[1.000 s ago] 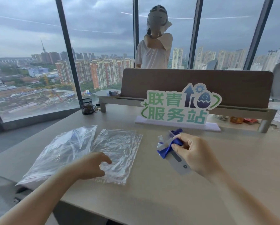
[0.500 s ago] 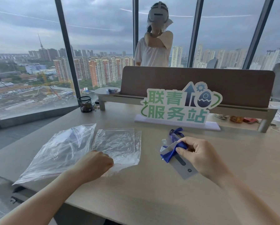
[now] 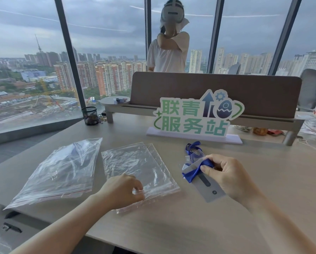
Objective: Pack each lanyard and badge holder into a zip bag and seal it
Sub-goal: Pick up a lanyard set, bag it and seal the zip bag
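Pinching the zip bag (image 3: 140, 173) mouth at six o'clock, the left hand (image 3: 122, 191) may grab both layers, while the right hand (image 3: 232, 178), at three o'clock, clamps badge holder (image 3: 206, 186) and loose lanyard (image 3: 195, 171), likely snagging.

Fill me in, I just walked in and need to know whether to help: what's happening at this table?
A person is packing lanyards into zip bags. The right hand holds a grey badge holder with a blue lanyard wrapped around it, just above the table. The left hand pinches the near edge of the top zip bag in a small stack. A second pile of bags lies to the left. Nothing is in a bag yet.
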Demonstrator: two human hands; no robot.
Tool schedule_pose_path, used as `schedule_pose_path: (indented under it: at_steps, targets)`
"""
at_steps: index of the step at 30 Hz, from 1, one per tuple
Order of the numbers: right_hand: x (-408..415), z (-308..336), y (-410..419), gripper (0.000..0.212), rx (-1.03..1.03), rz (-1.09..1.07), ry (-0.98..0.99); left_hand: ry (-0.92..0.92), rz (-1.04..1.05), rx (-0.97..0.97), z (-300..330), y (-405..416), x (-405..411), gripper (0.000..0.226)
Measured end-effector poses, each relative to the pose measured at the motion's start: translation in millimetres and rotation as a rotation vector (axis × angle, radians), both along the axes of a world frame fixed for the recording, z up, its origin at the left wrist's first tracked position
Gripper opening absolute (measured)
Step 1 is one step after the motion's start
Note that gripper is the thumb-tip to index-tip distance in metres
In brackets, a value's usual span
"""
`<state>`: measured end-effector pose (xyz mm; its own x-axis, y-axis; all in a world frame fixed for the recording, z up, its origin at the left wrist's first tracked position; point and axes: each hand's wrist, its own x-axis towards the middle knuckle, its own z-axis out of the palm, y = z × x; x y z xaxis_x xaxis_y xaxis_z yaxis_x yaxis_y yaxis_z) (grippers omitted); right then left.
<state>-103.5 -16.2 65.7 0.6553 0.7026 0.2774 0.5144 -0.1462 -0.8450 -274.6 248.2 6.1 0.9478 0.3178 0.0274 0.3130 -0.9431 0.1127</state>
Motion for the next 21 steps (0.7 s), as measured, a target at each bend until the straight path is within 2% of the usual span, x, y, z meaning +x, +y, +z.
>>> schedule_pose_path:
  at_steps: [4, 6, 8, 11, 15, 17, 21]
  targets:
    - [-3.8, -2.6, 9.3, 0.007, -0.001, -0.003, -0.007, -0.020, 0.005, 0.053, -1.8, -5.5, 0.9, 0.026]
    - [-6.9, -3.4, 13.8, 0.015, -0.015, -0.003, -0.026, -0.021, 0.005, 0.090, -3.6, -7.5, 1.2, 0.024]
    - [-10.0, -2.8, 17.2, 0.011, -0.014, 0.011, 0.002, -0.023, 0.001, 0.123, -6.8, -7.7, 1.8, 0.025]
    - [-16.1, -3.5, 21.9, 0.012, 0.076, 0.045, 0.214, -0.111, 0.008, 0.071, -9.1, -7.7, 2.9, 0.027]
    - [-27.4, -17.9, 39.9, 0.019, 0.216, 0.034, 0.724, -0.278, -0.033, -0.072, -5.0, -16.4, 7.3, 0.024]
    - [-31.7, -28.9, 48.7, 0.017, 0.145, 0.027, 0.796, -0.346, -0.020, -0.170, -2.2, -18.7, 10.4, 0.022]
    - [-34.9, -47.7, 61.0, 0.008, -0.074, -0.045, 0.744, -0.457, 0.065, -0.340, 5.3, -22.4, 14.1, 0.020]
